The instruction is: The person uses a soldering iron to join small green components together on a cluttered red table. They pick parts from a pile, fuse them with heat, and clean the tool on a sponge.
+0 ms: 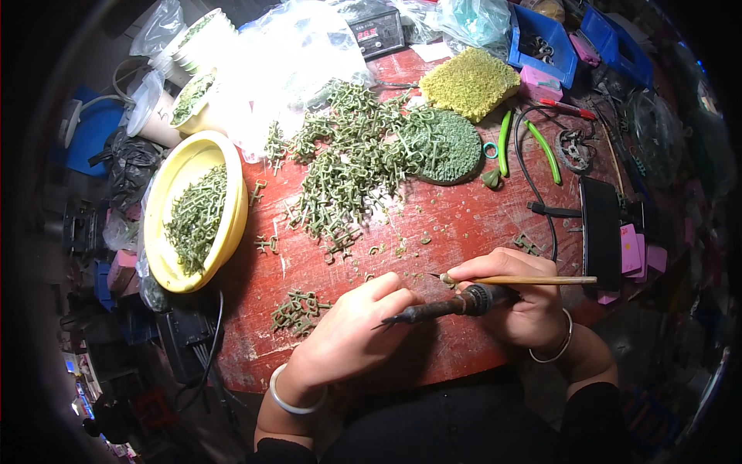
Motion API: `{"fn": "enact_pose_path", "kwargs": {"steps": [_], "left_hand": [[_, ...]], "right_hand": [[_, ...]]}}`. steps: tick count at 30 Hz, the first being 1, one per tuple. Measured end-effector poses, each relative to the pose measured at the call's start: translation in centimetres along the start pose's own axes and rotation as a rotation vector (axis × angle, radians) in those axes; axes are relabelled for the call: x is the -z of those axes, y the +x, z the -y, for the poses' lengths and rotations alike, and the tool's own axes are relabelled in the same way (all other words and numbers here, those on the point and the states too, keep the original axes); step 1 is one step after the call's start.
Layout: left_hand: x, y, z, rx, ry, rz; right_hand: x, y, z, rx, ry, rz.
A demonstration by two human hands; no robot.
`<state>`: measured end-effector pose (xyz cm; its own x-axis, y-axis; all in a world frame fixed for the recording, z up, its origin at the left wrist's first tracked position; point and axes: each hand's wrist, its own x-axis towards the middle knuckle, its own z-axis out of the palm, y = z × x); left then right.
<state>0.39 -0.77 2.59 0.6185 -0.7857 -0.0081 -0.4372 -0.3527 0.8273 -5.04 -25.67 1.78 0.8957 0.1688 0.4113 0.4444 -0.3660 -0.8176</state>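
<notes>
My right hand (525, 309) is closed around a dark soldering-iron-like tool (440, 308), whose thin tip points left across my left hand. The same hand also grips a slim wooden-handled tool (541, 280). A tiny green piece (448, 280) sits at this tool's left end, by my right fingertips. My left hand (359, 329) has its fingers curled; what they hold, if anything, is hidden. Beside it lies a small cluster of green branched pieces (297, 313). Farther off spreads a large heap of similar green pieces (348, 170).
A yellow basin (241, 224) of green pieces stands at left. Behind the heap are a round green pad (452, 151), a yellow sponge-like block (471, 81) and blue bins (568, 66). Green-handled pliers (504, 147), a cable (533, 189) and a black box (599, 232) lie at right.
</notes>
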Motion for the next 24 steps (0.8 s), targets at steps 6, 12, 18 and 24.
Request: {"fn": "enact_pose_path", "kwargs": {"steps": [6,12,18,24], "left_hand": [[-0.14,-0.16,0.28,-0.003,-0.005,0.015],[-0.11,-0.25,-0.04,0.030,-0.118,0.062],[-0.29,-0.62,0.29,0.009,-0.110,0.081],[-0.17,-0.74,0.35,-0.032,-0.073,0.119]], "right_hand": [[-0.07,-0.09,-0.04,0.006,0.004,-0.009],[-0.06,-0.09,0.03,0.004,-0.017,-0.010],[-0.11,-0.05,0.06,0.004,-0.012,-0.012],[-0.06,0.01,0.08,0.009,-0.021,-0.009]]}}
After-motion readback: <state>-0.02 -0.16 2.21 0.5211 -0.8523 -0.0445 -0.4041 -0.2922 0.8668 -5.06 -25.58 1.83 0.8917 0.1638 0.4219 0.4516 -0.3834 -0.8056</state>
